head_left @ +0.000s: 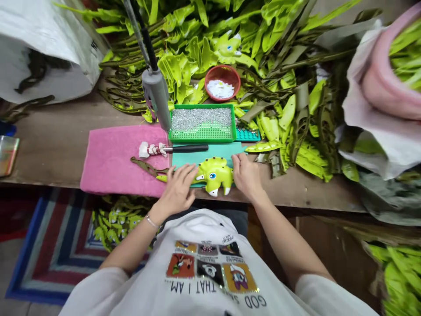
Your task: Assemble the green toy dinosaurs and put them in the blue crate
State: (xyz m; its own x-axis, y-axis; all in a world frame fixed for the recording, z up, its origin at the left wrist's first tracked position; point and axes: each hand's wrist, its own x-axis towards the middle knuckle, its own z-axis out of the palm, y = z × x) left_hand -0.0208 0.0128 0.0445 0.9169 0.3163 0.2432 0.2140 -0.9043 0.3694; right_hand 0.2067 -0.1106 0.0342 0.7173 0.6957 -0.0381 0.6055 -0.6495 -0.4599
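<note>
A yellow-green plastic toy animal head (215, 174) with a blue eye and white tips lies on a turquoise mat (189, 157) in front of me. My left hand (179, 184) rests at its left side, palm down with fingers stretched out, over a thin yellow-green part (161, 178). At the right edge of the head, my right hand (246, 175) is closed with fingertips pressed together; what they pinch, if anything, is hidden. Just beyond the hands lies a screwdriver-like tool (187, 148) with a dark shaft and a white-and-red wrapped handle.
A green tray (203, 139) holds small silvery pieces, and a red bowl (222, 72) holds white ones. A grey hanging power driver (156, 98) stands over the tray's left end. Pink cloth (115, 160) covers the left side. Piles of green parts (197, 57) fill the back.
</note>
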